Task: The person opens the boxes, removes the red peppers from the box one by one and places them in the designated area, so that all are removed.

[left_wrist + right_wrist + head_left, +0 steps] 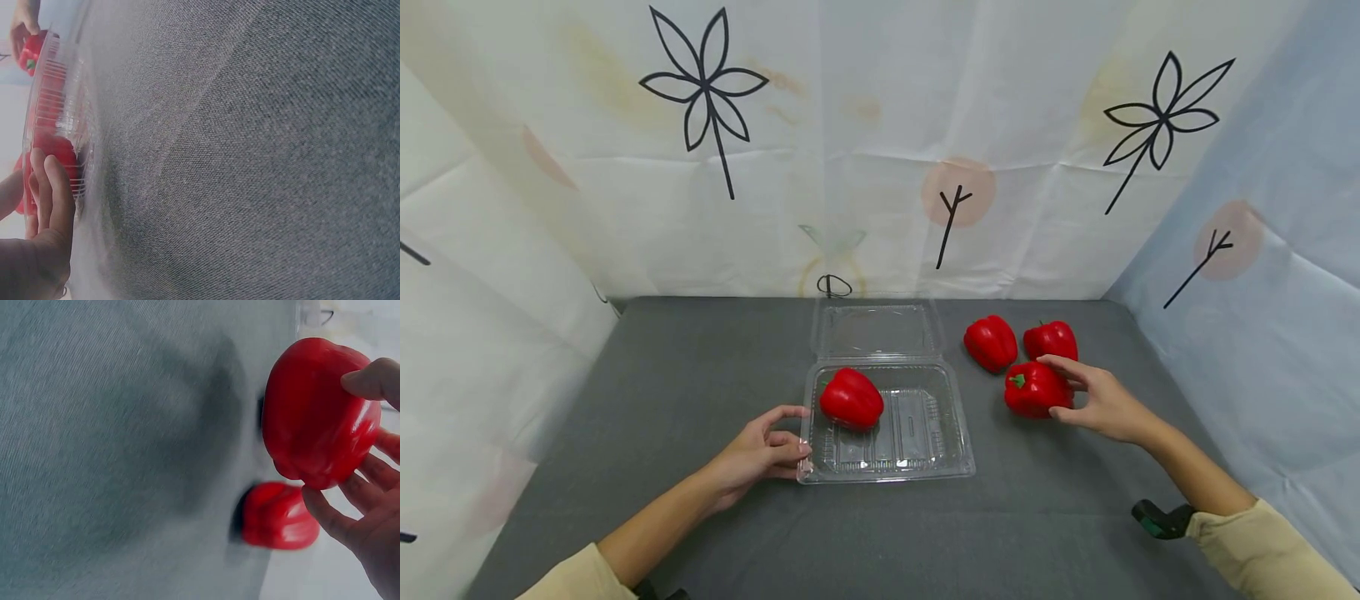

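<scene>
A clear plastic clamshell container (pixel 958 442) lies with its lid (pixel 880 329) folded back. One red bell pepper (pixel 852 400) sits in its left half. My left hand (pixel 752 458) holds the container's left edge, its fingers (pixel 59 194) along the outer wall. On the right, my right hand (pixel 1101 404) grips a second red bell pepper (pixel 315 412), thumb on one side and fingers on the other; its green stem points left in the head view. Shadow shows on the cloth beside this pepper in the right wrist view.
Two more red bell peppers, one on the left (pixel 991 343) and one on the right (pixel 1051 340), stand just behind the held one. Grey cloth (pixel 700 358) covers the table. White printed curtains (pixel 880 167) close off the back and both sides.
</scene>
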Demonstrator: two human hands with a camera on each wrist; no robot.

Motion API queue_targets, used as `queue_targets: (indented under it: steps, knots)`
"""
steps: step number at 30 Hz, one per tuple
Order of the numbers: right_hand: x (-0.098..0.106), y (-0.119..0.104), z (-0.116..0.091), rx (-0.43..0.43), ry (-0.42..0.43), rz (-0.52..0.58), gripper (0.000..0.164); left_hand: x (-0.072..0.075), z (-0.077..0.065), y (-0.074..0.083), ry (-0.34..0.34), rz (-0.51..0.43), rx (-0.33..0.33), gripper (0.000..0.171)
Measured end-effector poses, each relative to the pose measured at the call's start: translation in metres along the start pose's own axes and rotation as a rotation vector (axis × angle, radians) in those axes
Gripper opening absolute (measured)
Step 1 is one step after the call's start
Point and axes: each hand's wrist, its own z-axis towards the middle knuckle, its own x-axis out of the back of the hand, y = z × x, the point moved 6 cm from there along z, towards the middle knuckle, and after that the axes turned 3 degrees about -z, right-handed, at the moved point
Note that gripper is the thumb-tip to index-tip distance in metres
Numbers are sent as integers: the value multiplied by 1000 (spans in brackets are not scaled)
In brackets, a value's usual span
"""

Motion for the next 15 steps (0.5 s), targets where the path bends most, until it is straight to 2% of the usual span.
queue_targets:
  steps: [5, 15]
  knots:
    - [3, 17, -6, -48, 10, -5, 66, 0, 0, 1, -4, -1, 2, 66]
    - [5, 42, -16, -57, 23, -27, 62, 0, 0, 0, -5, 0, -1, 69]
